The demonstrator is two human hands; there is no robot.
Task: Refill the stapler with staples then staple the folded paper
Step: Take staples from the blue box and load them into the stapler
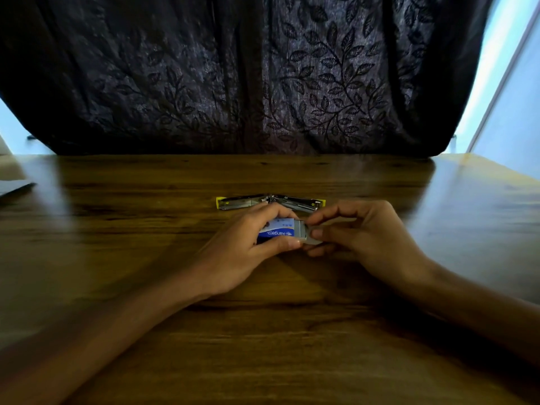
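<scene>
My left hand (pixel 245 252) grips the little blue-and-white staple box (pixel 276 230), fingers curled over its far edge and thumb pressed along the near one. The printed name on its face reads upside down to me. Out of the box's right end pokes the grey inner tray (pixel 302 232), and that is where my right hand (pixel 365 238) has it: thumb and forefinger pinch the tray's end, the other fingers bent loosely behind. Both hands are closed on their pieces, meeting almost fingertip to fingertip at the mouth of the box. I cannot tell whether any staples show in the tray; it is too blurred.

Just beyond my knuckles lies the stapler (pixel 270 203), swung fully open and flat on the wooden table (pixel 263 331), its two metal arms spread left and right from the hinge, a yellow tip at each end. It sits close past the box but apart from it; neither hand touches it.

Beneath my wrists the table's dark grain runs side to side. Far past the stapler, at the table's back edge, hangs a dark curtain (pixel 263 83) patterned with leaves. Well off to my left, at the table's edge, lies something flat and pale (pixel 13 185), too dim to name.
</scene>
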